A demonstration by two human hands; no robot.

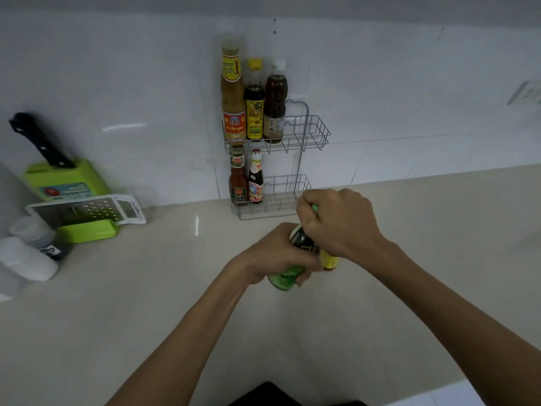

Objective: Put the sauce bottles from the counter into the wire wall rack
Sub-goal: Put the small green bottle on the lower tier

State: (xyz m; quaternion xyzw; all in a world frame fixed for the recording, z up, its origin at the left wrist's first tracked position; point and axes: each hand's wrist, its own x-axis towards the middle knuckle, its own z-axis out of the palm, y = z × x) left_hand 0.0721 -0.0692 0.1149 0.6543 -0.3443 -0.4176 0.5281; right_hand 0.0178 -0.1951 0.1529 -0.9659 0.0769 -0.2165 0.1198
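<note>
My left hand (273, 256) is wrapped around the lower body of a green glass sauce bottle with a dark label (288, 276), holding it tilted above the pale stone counter (146, 303), its base toward me and its neck pointing away toward the wall. My right hand (336, 222) is closed over the upper end of that bottle, fingers curled tight around its green top, so both hands are clamped on it at once. Just beside my right wrist a small yellow-labelled bottle (330, 260) peeks out, mostly hidden, and I cannot tell whether it touches my hand. Straight ahead the white wire wall rack (310, 133) hangs on the white tiled wall (117, 83). Its upper basket holds a tall tan sauce bottle with a red and yellow label (232, 95), a dark bottle with a yellow cap (254, 109) and a brown bottle with a white cap (275, 104), all upright at the left end. The lower basket holds a red chilli sauce bottle (237, 180) and a dark bottle with a red and white label (256, 178). Far left on the counter sit a green knife block with a black-handled knife (61, 177), a flat metal grater (87, 210) and white plastic containers (26, 256).
</note>
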